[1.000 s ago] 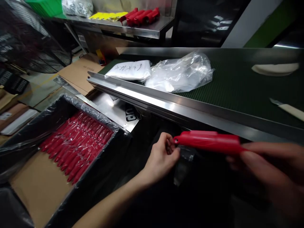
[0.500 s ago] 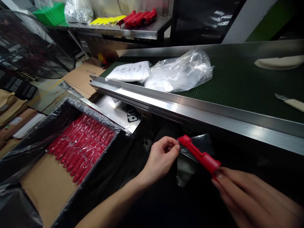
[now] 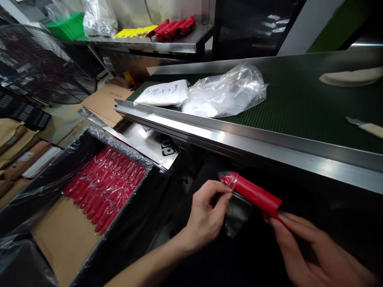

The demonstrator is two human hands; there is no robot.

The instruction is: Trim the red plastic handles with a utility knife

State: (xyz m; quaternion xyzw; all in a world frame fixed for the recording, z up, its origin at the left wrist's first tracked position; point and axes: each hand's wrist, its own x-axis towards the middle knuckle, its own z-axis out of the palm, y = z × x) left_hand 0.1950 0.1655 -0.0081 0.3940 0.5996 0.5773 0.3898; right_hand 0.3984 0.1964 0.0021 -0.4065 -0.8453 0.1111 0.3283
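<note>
A green conveyor belt, one in view, runs behind a worker's two hands, bearing one crumpled bundle of clear plastic and one white packet with handwritten marks. One box, lined in dark plastic, stands at lower left, a packed layer of red pieces inside, too tightly set to count. The right hand enters from the lower right corner, fingers pointing left, thumb and fingertips closed narrowly on the near end of one red casing. The left hand rises from the bottom edge on an outstretched forearm, fingers curled, thumb and forefinger pinched together on thin film. The casing slants between the hands, its far tip just beside and above the left fingertips, its near end in the right fingers. One clear sleeve covers the casing's far tip; how far along it reaches is hard to tell. One pale-handled knife lies on the belt at far right.
</note>
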